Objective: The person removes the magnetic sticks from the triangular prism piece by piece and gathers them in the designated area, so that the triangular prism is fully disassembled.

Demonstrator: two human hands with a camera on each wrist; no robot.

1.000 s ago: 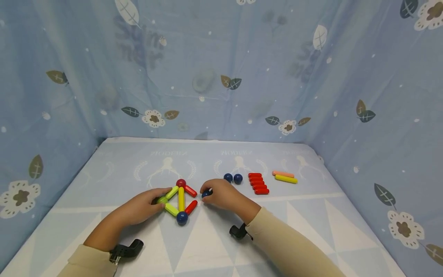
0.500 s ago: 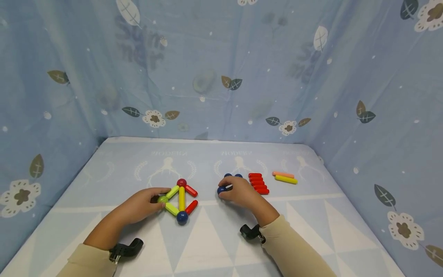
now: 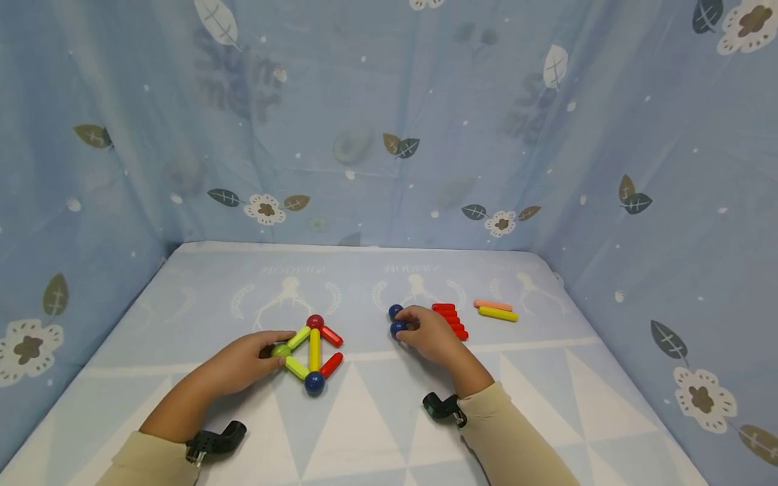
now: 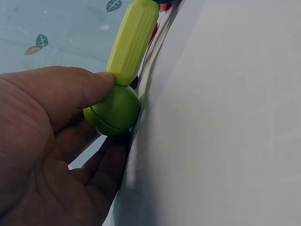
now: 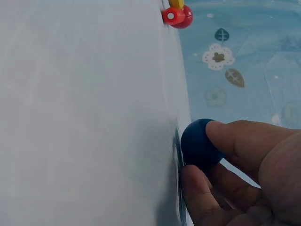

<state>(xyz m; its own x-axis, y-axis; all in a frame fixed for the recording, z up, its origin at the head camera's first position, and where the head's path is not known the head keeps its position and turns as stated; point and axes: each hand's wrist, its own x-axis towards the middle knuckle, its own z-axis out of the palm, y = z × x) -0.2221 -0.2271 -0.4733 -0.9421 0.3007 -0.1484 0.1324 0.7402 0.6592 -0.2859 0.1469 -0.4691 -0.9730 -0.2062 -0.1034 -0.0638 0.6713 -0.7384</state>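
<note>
Head view: pinching green ball [image 3: 279, 350] with left hand [image 3: 249, 362], at nine o'clock of ball-and-stick frame [image 3: 314, 351]; gripping dark-blue ball [image 3: 398, 327] with right hand [image 3: 433, 334], between two and three o'clock from frame, near second blue ball [image 3: 396, 311] at twelve o'clock.

Head view: down over table [image 3: 377, 418], toward far edge; left-wrist close-up shares green ball [image 4: 115, 112], right-wrist held blue ball [image 5: 198, 143].
</note>
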